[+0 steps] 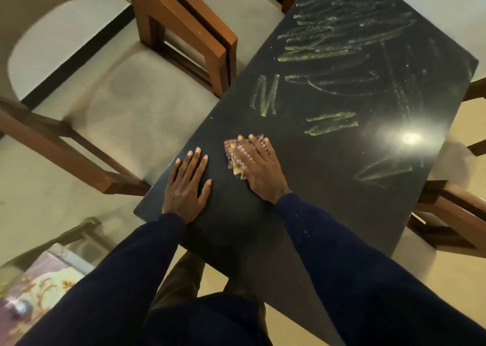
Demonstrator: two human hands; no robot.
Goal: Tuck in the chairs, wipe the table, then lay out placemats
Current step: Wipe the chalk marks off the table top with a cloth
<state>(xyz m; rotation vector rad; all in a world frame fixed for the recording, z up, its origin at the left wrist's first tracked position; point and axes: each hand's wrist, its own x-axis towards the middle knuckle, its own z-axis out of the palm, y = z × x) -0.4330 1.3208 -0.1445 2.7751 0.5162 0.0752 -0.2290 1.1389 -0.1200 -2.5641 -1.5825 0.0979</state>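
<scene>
Right hand [259, 171] lies flat with fingers extended, pressing a patterned cloth [232, 152] onto the near end of the dark table [342, 188], which bears yellowish streaks [315, 54] farther along; left hand [188, 185] rests flat beside it, holding nothing; cushioned wooden chair [126, 119] stands at the table's left edge.

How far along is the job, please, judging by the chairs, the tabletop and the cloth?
Done: little; the seat of the beige-seated wooden chair shows almost whole beside the glossy black table. In hand: wiping, the right hand pressing a purple-and-orange patterned cloth flat, the left hand resting flat nearby. Left: yellow-green streaks across the far half, and no placemats lie on the table.
</scene>
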